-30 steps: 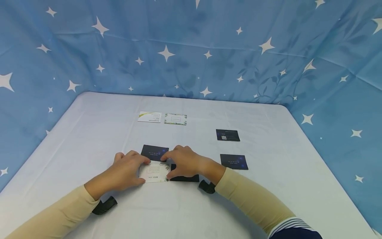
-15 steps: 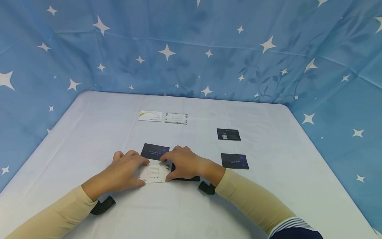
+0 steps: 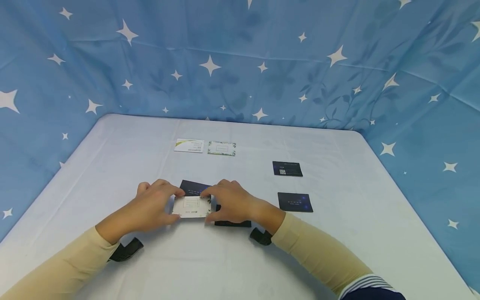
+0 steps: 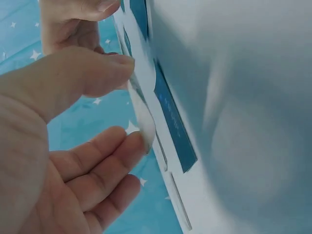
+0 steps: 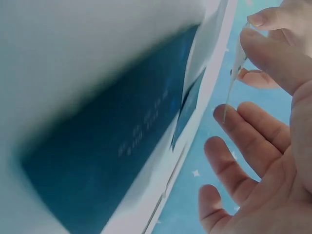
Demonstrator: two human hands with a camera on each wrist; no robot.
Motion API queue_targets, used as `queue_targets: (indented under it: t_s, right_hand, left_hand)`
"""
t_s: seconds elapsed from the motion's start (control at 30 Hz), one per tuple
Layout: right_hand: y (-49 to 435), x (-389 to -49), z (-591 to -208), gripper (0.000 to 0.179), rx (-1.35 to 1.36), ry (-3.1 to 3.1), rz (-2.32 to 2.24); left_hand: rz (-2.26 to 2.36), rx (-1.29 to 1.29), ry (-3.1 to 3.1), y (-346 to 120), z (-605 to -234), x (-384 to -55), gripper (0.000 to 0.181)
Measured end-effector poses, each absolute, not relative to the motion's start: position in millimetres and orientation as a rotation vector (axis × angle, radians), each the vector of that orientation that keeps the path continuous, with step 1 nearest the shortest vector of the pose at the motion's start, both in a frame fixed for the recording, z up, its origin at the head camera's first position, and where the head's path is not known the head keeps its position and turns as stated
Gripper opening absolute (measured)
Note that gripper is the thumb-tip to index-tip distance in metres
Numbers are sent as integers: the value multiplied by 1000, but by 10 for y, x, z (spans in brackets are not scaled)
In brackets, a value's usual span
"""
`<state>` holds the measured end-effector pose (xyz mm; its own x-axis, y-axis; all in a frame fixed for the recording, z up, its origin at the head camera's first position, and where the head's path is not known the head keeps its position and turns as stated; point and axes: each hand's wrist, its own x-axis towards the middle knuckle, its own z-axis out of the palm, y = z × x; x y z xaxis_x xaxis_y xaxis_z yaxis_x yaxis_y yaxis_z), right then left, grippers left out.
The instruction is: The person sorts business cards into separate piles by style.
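A white business card (image 3: 192, 208) with leaf sprigs at its corners is held between both hands in the head view. My left hand (image 3: 150, 206) pinches its left end between thumb and fingertips. At the right end, my right hand (image 3: 234, 202) pinches it the same way. Both wrist views show the card (image 4: 145, 114) raised off the tabletop. Just behind it lies a dark business card (image 3: 193, 187), partly covered by the white one. Another dark card (image 3: 232, 223) lies below my right hand, mostly hidden by it.
Two dark cards (image 3: 287, 168) (image 3: 295, 202) lie to the right on the white table (image 3: 337, 175). Farther back are a white card with a yellow-green curve (image 3: 189, 146) and a leaf-bordered card (image 3: 221, 148). A blue star-patterned curtain (image 3: 232, 96) hangs behind.
The white card has come up off the table, shifting slightly back and left with both hands. It now overlaps more of the dark card behind it.
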<state>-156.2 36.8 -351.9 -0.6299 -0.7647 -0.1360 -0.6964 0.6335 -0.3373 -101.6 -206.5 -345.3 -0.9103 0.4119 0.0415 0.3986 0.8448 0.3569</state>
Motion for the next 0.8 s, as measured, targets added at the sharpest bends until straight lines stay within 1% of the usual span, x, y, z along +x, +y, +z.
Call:
queue_targets:
  t_s: [0.2, 0.43, 0.8]
  right_hand:
    - [453, -1684, -3449, 57, -1106, 2667, -478]
    - [573, -1888, -3431, 55, -1006, 2730, -561]
    - [730, -2424, -3442, 57, -769, 2795, -596]
  left_hand:
    - [657, 610, 2982, -2031, -3409, -1210, 48]
    - [693, 629, 2970, -1924, -3391, -1513, 49]
    - [577, 637, 2941, -1673, -3411, -2295, 56]
